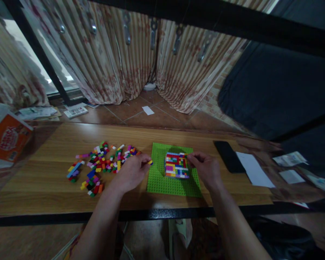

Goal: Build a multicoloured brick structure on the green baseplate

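Observation:
My left hand (pixel 134 171) is closed in a pinch on small toy building bricks (pixel 151 162), yellow and dark blue, over the left edge of the green baseplate (pixel 155 182). On the plate sits a block built of many coloured bricks (pixel 176 165), its top roughly square and packed with red, white, yellow, blue and purple pieces. My right hand (pixel 206 169) has thumb and forefinger pressed together at the block's upper right corner. Whatever lies between those fingertips is too small to make out.
Loose bricks (pixel 97 164) lie scattered on the wooden table (pixel 43 173), left of the plate. A black phone-like slab (pixel 229 156) and a white paper sheet (pixel 254 169) are on the right. Beyond the table's left end stands a plastic tub (pixel 8 137) with an orange label.

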`<action>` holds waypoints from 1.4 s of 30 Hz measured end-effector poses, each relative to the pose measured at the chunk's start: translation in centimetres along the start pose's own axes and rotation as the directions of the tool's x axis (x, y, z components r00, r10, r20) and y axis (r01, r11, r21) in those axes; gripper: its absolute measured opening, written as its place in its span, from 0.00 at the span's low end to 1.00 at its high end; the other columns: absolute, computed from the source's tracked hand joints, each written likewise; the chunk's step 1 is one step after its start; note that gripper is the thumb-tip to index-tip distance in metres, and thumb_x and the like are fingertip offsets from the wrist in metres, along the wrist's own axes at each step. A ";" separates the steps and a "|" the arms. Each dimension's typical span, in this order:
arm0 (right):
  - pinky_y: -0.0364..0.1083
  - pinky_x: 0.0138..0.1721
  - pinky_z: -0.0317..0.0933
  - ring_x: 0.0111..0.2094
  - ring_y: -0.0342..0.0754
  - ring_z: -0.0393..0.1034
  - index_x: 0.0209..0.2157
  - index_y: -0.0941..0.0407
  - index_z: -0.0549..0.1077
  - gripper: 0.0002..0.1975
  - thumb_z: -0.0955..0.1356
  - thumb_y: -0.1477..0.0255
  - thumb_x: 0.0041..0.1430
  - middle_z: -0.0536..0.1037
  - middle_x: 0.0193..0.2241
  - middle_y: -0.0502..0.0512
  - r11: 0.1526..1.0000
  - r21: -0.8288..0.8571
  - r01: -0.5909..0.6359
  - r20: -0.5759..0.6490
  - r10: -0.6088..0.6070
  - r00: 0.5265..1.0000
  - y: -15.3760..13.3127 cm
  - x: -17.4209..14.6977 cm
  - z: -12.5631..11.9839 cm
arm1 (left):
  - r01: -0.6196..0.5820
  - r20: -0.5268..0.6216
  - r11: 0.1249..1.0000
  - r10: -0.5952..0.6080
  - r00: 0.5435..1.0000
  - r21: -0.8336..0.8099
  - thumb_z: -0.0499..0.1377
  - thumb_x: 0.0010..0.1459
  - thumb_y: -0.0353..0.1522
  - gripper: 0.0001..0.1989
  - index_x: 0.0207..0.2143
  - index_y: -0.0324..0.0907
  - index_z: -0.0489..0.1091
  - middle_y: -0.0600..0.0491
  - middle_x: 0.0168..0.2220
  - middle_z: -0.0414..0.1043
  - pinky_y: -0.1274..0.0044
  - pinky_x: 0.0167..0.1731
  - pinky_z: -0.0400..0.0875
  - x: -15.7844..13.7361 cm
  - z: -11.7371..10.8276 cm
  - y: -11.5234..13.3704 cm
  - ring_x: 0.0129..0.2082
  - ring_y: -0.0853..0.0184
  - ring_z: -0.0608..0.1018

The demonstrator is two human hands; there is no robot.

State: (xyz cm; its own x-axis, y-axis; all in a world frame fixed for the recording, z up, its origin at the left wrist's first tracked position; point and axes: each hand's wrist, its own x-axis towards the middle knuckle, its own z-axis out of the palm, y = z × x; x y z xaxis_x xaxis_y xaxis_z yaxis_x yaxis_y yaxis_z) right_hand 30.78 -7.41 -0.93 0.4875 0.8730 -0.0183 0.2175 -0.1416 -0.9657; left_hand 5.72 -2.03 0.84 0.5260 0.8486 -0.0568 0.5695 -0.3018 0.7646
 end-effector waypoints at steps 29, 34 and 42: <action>0.40 0.20 0.53 0.18 0.37 0.57 0.23 0.58 0.78 0.16 0.77 0.61 0.34 0.71 0.16 0.46 0.929 0.301 -0.215 0.061 0.206 0.977 0.3 0.3 1.3 | -0.012 -0.008 0.999 0.012 1.000 -0.053 0.53 0.58 0.28 0.08 0.32 0.40 0.72 0.53 0.30 0.75 0.77 0.32 0.64 0.1 0.4 0.1 0.31 0.66 0.75; 0.40 0.21 0.55 0.19 0.38 0.59 0.27 0.58 0.78 0.18 0.77 0.60 0.36 0.72 0.19 0.46 0.926 0.315 -0.209 0.080 0.193 0.978 0.2 0.5 0.6 | -0.043 -0.031 0.985 0.039 0.999 -0.166 0.54 0.58 0.30 0.07 0.32 0.39 0.72 0.52 0.30 0.74 0.76 0.33 0.66 0.1 0.8 0.0 0.31 0.66 0.75; 0.42 0.25 0.59 0.22 0.40 0.63 0.29 0.55 0.77 0.09 0.73 0.64 0.48 0.73 0.21 0.47 0.967 0.216 0.134 -0.146 -0.104 0.984 -2.3 -1.4 2.0 | -0.033 -0.058 0.891 0.007 0.998 -0.453 0.57 0.55 0.31 0.06 0.34 0.39 0.71 0.52 0.32 0.74 0.77 0.34 0.68 0.5 1.7 0.2 0.32 0.67 0.75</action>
State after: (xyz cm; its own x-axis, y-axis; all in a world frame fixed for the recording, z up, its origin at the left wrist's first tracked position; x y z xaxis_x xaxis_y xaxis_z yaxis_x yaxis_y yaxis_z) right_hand 27.87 -7.39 0.82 0.5805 0.8054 0.1203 0.0931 0.0811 -0.9923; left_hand 7.13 -2.38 -0.15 0.4920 0.8705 -0.0139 0.2042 -0.0999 0.9738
